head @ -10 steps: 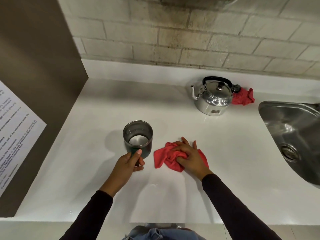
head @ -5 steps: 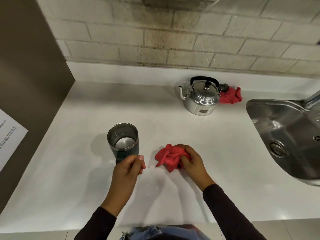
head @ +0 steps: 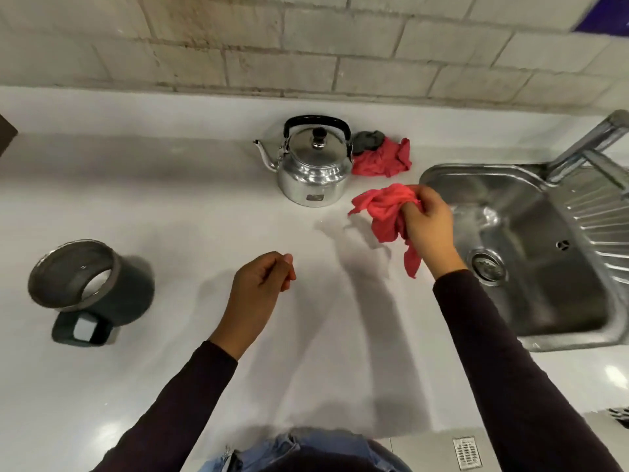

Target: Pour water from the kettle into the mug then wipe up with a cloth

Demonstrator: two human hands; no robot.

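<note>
— Since a moment ago the right hand (head: 429, 223) is lifting the red cloth (head: 388, 212) off the white counter (head: 190, 206) and carrying it toward the sink (head: 531, 253), while the left hand (head: 260, 284) is drawing away from the mug (head: 92, 284).

— And the grips, from the head view?

— Right fingers are closing tightly around a bunched part of the cloth (crumpled, with a loose tail hanging down past the wrist). Left hand is curling loosely, fingers bent in, gripping nothing.

— How is the kettle (head: 315, 165) looking?

— Shiny metal, black handle arching over the lid, black knob on top. It is sitting upright at the back of the counter, its spout pointing left, so its long axis is running left to right. A second red rag (head: 383, 161) is lying just beside it, on the right.

— The mug?

— Dark green outside, steel inside, standing at far left, well apart from both hands.
</note>
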